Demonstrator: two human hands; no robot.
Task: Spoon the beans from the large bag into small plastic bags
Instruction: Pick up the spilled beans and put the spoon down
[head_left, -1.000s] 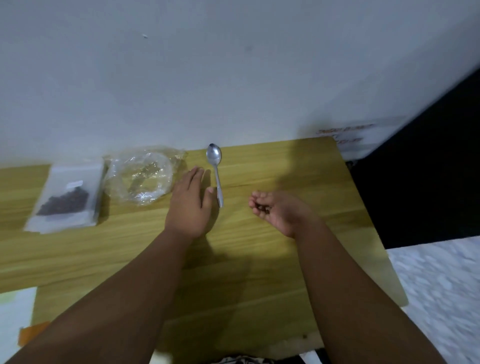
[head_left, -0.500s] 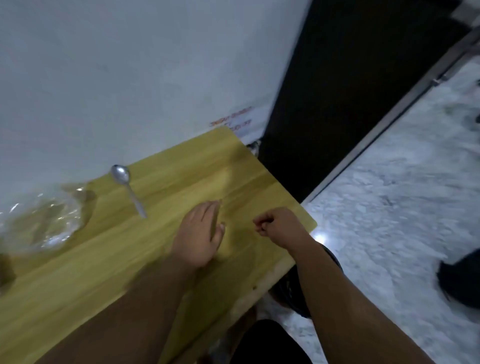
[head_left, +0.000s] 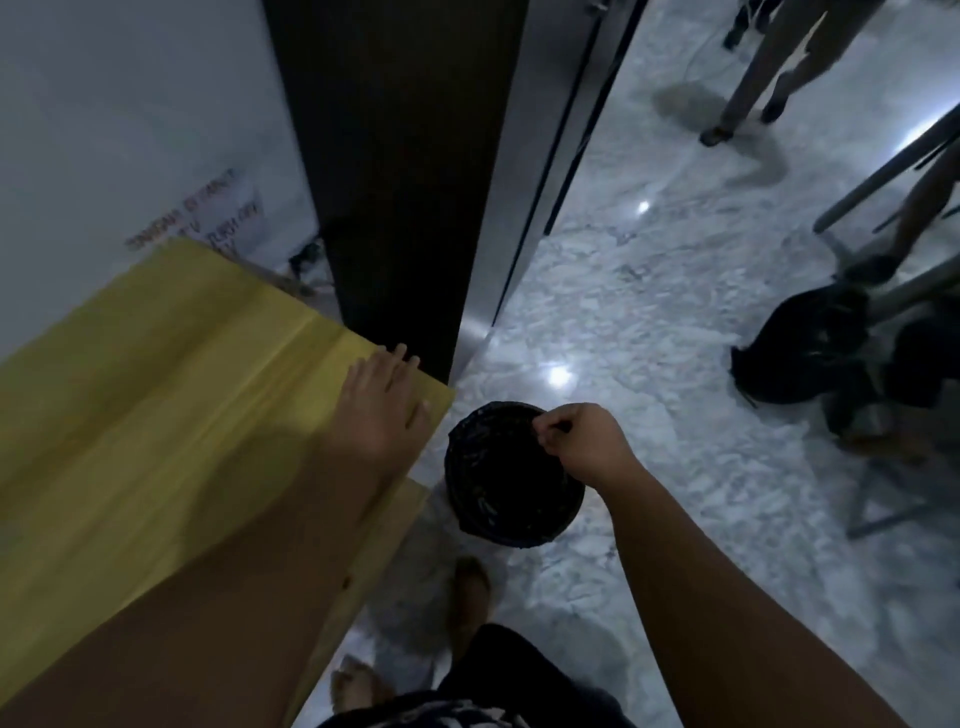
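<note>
Table top (head_left: 156, 415) is yellowish wood grain with paler streaks. Off its right edge the floor (head_left: 649, 312) is white-grey marble, all cloudy veining. The bin (head_left: 498, 499) down there is solid black with a shiny black liner. Wall (head_left: 104, 104) plain white, door panel (head_left: 395, 156) near-black brown, metal strip (head_left: 519, 182) beside it silver. The sign (head_left: 228, 218) has reddish lettering.

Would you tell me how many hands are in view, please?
2: left hand flat on the table corner; right hand, fingers curled, above the black bin.
</note>
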